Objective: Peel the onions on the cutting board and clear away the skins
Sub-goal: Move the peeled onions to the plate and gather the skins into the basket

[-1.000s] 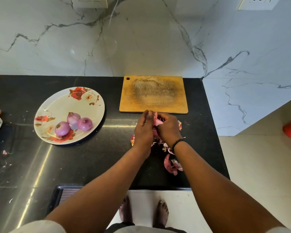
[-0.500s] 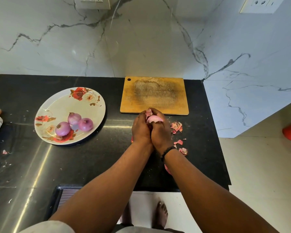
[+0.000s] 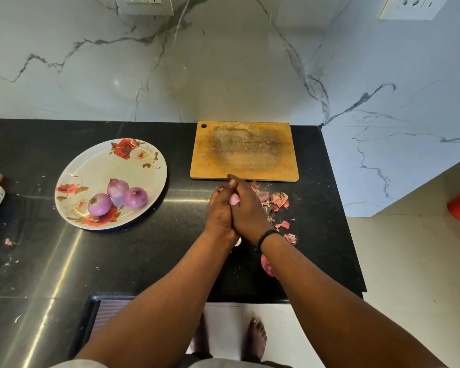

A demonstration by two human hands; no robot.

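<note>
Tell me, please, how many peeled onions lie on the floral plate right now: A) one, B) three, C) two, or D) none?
B: three purple peeled onions sit clustered on the floral plate, while both hands clasp a fourth onion over the black counter, in front of the wooden cutting board.

Both hands, left [image 3: 219, 213] and right [image 3: 247, 208], clasp an onion [image 3: 234, 199] over the worktop [image 3: 144, 256]; skins [image 3: 278, 200] lie beside.
</note>
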